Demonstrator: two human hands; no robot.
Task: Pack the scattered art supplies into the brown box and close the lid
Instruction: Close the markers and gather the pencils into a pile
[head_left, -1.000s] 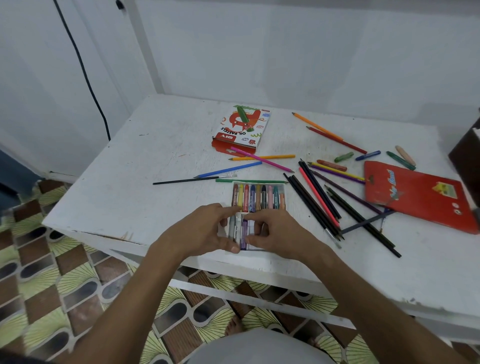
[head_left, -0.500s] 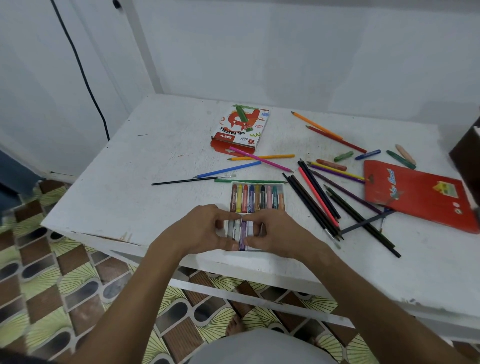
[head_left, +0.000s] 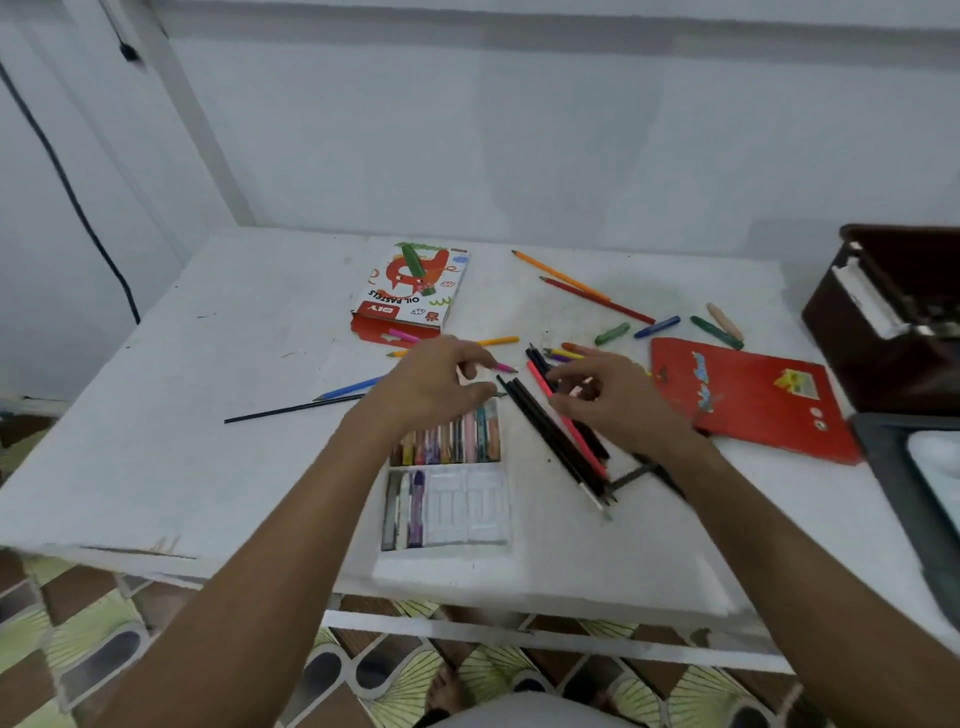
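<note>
A clear plastic pastel tray lies near the table's front edge. Its far row is full of oil pastels; the near row has three at its left end. My left hand hovers above the far row, fingers loosely curled, holding nothing. My right hand hovers over a bunch of black and pink pencils, also with nothing gripped. The brown box stands open at the far right edge. The oil pastels carton lies further back.
A red pencil case lies right of my right hand. Loose crayons and pencils are scattered behind it. A blue pencil and a black pencil lie to the left. A grey tray sits at the right edge.
Both hands left the tray's near row and moved up and away, the right one over the pencils. The view shifted, bringing the brown box into sight.
</note>
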